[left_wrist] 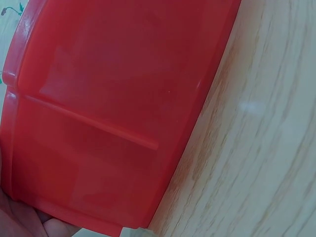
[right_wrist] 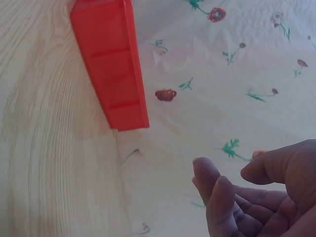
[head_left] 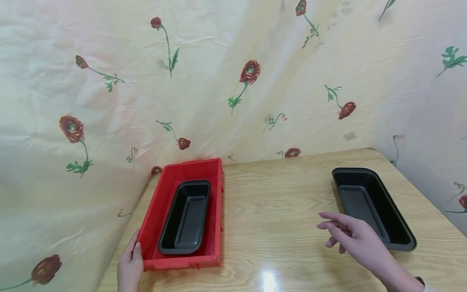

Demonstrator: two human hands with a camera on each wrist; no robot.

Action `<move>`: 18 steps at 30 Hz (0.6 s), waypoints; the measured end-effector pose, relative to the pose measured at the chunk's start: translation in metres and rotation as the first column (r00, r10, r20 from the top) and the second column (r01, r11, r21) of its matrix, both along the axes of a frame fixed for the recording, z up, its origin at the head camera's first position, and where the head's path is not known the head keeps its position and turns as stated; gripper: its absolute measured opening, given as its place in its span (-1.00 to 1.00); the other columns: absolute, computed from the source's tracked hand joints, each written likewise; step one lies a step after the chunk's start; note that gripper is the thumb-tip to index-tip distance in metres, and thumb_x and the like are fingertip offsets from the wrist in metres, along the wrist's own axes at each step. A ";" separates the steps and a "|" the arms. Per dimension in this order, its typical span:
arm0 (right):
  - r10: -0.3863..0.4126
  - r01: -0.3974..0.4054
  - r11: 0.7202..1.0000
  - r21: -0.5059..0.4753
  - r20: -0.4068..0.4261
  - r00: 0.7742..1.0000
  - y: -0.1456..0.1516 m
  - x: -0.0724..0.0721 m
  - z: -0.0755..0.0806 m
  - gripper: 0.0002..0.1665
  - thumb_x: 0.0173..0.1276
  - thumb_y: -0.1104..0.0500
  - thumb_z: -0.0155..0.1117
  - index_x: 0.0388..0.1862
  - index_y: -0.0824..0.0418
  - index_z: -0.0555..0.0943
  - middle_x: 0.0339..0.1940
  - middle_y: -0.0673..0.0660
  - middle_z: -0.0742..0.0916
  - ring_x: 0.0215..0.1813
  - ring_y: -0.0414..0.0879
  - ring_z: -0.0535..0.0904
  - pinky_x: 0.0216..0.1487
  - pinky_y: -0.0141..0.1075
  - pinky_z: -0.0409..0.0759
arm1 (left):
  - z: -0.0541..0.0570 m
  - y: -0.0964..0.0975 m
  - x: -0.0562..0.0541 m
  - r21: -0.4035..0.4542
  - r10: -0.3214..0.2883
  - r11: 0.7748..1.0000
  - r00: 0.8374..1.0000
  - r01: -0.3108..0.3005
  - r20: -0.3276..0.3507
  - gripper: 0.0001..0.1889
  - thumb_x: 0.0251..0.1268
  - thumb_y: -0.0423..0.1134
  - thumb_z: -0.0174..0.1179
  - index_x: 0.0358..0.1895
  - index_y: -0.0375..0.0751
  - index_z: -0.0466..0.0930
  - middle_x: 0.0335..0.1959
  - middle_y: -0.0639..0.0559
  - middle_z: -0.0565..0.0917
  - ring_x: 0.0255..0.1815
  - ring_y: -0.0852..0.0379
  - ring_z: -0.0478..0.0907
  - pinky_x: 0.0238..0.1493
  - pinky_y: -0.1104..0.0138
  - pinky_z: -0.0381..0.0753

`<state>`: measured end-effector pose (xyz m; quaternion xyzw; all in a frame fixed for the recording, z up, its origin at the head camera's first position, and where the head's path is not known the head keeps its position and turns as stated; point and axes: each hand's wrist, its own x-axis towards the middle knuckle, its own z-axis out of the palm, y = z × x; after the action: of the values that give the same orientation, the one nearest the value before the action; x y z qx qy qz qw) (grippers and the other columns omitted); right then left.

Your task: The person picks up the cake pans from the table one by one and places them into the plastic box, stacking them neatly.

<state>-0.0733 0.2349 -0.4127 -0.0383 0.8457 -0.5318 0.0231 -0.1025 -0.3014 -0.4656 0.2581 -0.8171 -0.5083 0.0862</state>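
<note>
A red plastic tray [head_left: 218, 243] lies on the left of the table, with a dark loaf pan [head_left: 191, 221] inside it. My left hand [head_left: 130, 265] grips the tray's near left corner. In the left wrist view, the fingers [left_wrist: 22, 217] curl at the rim, beside the tray's red outer wall [left_wrist: 108, 64]; part of this hand is out of frame. A second dark loaf pan [head_left: 359, 198] stands at the right of the table. In front of its left side hovers my right hand [head_left: 352, 237], fingers loosely bent, holding nothing.
The light wood table [head_left: 270, 211] spans between the tray and the right-hand pan. A flowered cloth [head_left: 204, 93] hangs behind it and down both sides, close to the tray's far end. The tray's outer side wall [right_wrist: 111, 69] also shows in the right wrist view.
</note>
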 end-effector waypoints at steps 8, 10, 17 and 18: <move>-0.086 0.091 0.991 0.102 -0.051 0.995 0.025 0.007 -0.008 -0.53 0.66 0.24 0.10 0.39 0.50 0.47 0.00 0.27 0.79 -0.35 -0.16 0.72 -0.46 -0.27 0.66 | 0.000 -0.001 0.000 0.007 -0.009 1.000 1.000 0.009 -0.002 -0.45 0.74 -0.32 -0.26 0.68 -0.06 0.02 0.64 -0.31 0.10 0.57 -0.40 0.10 0.40 -0.23 0.32; -0.102 0.111 0.985 0.129 -0.075 0.992 0.032 0.008 -0.010 -0.54 0.66 0.24 0.10 0.37 0.51 0.47 -0.01 0.27 0.79 -0.35 -0.16 0.73 -0.43 -0.29 0.68 | 0.000 -0.001 0.000 0.007 -0.010 1.000 1.000 0.010 -0.006 -0.45 0.74 -0.33 -0.26 0.68 -0.07 0.03 0.64 -0.32 0.10 0.57 -0.40 0.11 0.40 -0.23 0.32; -0.153 0.170 0.972 0.164 -0.110 0.982 0.061 0.011 -0.015 -0.56 0.66 0.28 0.08 0.37 0.52 0.45 -0.13 0.02 0.83 -0.37 -0.17 0.73 -0.49 -0.27 0.66 | 0.000 -0.001 0.001 -0.003 -0.001 1.000 1.000 0.001 -0.012 -0.45 0.73 -0.35 -0.25 0.67 -0.08 0.05 0.63 -0.32 0.11 0.57 -0.40 0.12 0.40 -0.22 0.32; -0.160 0.178 0.969 0.171 -0.116 0.980 0.064 0.012 -0.015 -0.56 0.66 0.29 0.07 0.37 0.52 0.45 -0.14 -0.01 0.83 -0.37 -0.17 0.73 -0.49 -0.27 0.66 | 0.000 -0.001 0.001 -0.004 -0.001 1.000 1.000 0.001 -0.011 -0.45 0.73 -0.34 -0.25 0.67 -0.08 0.05 0.63 -0.32 0.12 0.56 -0.40 0.12 0.40 -0.22 0.32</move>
<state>-0.0617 0.2989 -0.4278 0.0093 0.8907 -0.4503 -0.0616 -0.1015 -0.3028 -0.4660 0.2547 -0.8177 -0.5081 0.0913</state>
